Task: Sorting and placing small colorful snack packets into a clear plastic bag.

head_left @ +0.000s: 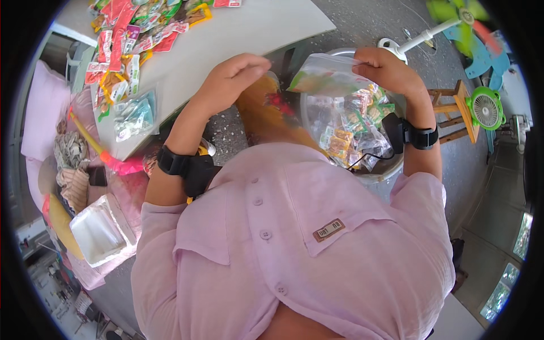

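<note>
My right hand [380,70] grips the top edge of a clear plastic bag [325,76] that shows green and orange at its bottom. Below the bag stands a round tub [394,170] holding many small clear packs of snacks [361,114]. My left hand [238,78] is raised near the table's edge, fingers curled with the thumb close to them; nothing shows in it. On the pale table [238,38] to the left lies a pile of colourful snack packets [123,46], with a clear bag of bluish packs [136,112] near the table's corner.
A wooden stool [459,110] and a green fan [486,108] stand at the right, near a larger fan [467,38] at the top right. At the left, a pink-covered seat [131,193] bears a white foam box [102,231], cloths [70,170] and a yellow-handled thing [87,134].
</note>
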Demonstrator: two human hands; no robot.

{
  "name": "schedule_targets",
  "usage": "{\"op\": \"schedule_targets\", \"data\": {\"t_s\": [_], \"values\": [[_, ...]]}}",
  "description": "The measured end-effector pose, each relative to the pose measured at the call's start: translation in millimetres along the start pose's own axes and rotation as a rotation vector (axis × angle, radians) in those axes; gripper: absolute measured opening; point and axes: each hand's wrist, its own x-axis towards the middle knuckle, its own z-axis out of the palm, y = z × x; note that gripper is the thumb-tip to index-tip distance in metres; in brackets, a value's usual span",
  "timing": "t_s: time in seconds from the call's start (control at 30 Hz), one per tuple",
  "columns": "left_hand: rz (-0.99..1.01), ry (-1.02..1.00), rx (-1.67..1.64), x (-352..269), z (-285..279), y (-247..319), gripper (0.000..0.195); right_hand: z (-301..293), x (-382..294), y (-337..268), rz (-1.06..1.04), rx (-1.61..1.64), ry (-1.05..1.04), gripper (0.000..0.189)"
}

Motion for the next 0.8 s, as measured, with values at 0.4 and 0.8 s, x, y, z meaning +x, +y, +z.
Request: {"op": "schedule_targets", "data": {"t_s": [0.4,0.8], "values": [[-0.795,0.023,-0.133,-128.9,-0.6,-190.8,0.017,163.5,-129.9,149.0,0.634,-0.058,0.282,0.019],[-1.055,0.108,-0.120,-180.3,2.6,-233.5,0.019,241.8,-208.7,264.7,0.827,0.660,0.286,0.014]]}}
